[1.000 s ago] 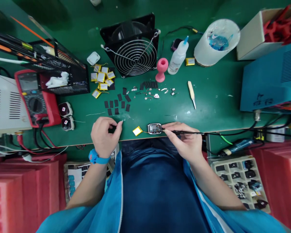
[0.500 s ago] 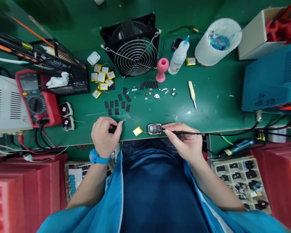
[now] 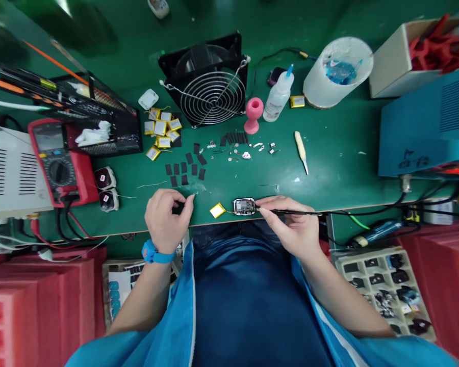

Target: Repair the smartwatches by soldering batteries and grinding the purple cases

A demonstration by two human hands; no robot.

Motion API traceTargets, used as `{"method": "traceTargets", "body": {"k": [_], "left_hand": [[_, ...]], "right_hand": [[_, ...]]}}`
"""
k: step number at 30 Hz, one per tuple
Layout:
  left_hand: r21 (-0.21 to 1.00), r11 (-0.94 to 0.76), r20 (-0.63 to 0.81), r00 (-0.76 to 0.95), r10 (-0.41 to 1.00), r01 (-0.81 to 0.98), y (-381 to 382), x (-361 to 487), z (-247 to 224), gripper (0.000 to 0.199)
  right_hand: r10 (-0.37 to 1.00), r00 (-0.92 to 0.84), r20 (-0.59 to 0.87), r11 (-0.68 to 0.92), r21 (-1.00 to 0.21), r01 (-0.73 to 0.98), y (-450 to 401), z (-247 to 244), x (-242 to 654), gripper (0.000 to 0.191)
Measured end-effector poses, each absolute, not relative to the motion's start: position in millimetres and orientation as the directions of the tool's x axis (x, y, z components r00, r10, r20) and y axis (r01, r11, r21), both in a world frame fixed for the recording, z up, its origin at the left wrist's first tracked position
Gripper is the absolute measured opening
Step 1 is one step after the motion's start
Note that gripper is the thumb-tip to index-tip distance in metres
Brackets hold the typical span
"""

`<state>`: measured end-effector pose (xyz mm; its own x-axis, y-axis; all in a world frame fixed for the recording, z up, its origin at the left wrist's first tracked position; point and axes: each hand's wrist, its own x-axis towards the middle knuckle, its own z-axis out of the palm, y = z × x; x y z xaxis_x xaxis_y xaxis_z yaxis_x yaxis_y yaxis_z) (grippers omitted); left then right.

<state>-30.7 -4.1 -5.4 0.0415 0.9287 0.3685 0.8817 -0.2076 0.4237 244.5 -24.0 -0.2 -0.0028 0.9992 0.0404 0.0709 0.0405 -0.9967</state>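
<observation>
My right hand point(image 3: 292, 224) rests at the bench edge, fingers closed around thin black tweezers point(image 3: 290, 211). Its fingertips are beside a small open watch case point(image 3: 244, 206) with electronics showing inside. A yellow-edged battery point(image 3: 217, 209) lies left of the case, joined to it by thin wires. My left hand point(image 3: 167, 216), with a blue band at the wrist, sits farther left on the bench, apart from the battery. Its fingers are curled in, with the thumb near the index finger; whatever they may hold is hidden.
Black pads point(image 3: 184, 167), tiny parts point(image 3: 246, 155) and a battery pile point(image 3: 160, 128) lie ahead. Behind them stand a fan point(image 3: 214, 99), a pink holder point(image 3: 253, 114) and a bottle point(image 3: 277, 97). A multimeter point(image 3: 59, 168) is left; a light-handled tool point(image 3: 300, 150) and blue station point(image 3: 424, 127) are right.
The view has shifted slightly, so the far objects sit a little lower in the picture. Both hands, the watch case and the battery keep nearly the same places.
</observation>
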Motion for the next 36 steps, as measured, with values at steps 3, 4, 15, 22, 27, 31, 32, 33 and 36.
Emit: {"method": "traceTargets", "body": {"k": [3, 4, 15, 22, 27, 31, 32, 33, 36], "left_hand": [[0.430, -0.200, 0.364, 0.034, 0.931, 0.881, -4.0, -30.2, -4.8, 0.023], [0.430, -0.193, 0.362, 0.028, 0.932, 0.882, -3.9, -30.0, -4.7, 0.024], [0.439, -0.173, 0.341, 0.014, 0.940, 0.882, -3.9, -29.2, -3.8, 0.024], [0.420, -0.204, 0.378, 0.034, 0.925, 0.884, -4.0, -29.9, -6.8, 0.023], [0.399, -0.182, 0.366, 0.026, 0.930, 0.899, -4.3, -29.5, -6.7, 0.023], [0.397, -0.198, 0.378, 0.037, 0.925, 0.896, -4.1, -29.5, -6.8, 0.023], [0.398, -0.202, 0.380, 0.039, 0.924, 0.895, -4.0, -29.5, -6.9, 0.023], [0.398, -0.205, 0.384, 0.041, 0.922, 0.894, -3.9, -29.5, -7.0, 0.023], [0.395, -0.210, 0.390, 0.043, 0.920, 0.894, -3.6, -29.3, -7.1, 0.023]], "right_hand": [[0.999, 0.002, 0.054, 0.054, -0.997, 0.059, -23.3, -0.1, 243.9, 0.008], [0.998, 0.003, 0.057, 0.057, -0.997, 0.056, -23.1, 0.1, 243.8, 0.009], [0.998, 0.010, 0.061, 0.061, -0.996, 0.070, -22.8, 0.7, 243.1, 0.007], [0.997, 0.010, 0.071, 0.070, -0.995, 0.069, -22.4, 0.9, 242.9, 0.008], [0.998, 0.010, 0.066, 0.065, -0.995, 0.079, -22.1, 0.7, 243.3, 0.008], [0.997, 0.005, 0.071, 0.070, -0.994, 0.087, -22.0, 1.7, 243.4, 0.009], [0.997, 0.005, 0.073, 0.072, -0.994, 0.087, -22.1, 1.7, 243.4, 0.009], [0.997, 0.004, 0.074, 0.073, -0.994, 0.086, -22.2, 1.6, 243.4, 0.009], [0.997, 0.006, 0.075, 0.075, -0.994, 0.075, -22.8, 0.7, 243.3, 0.010]]}}
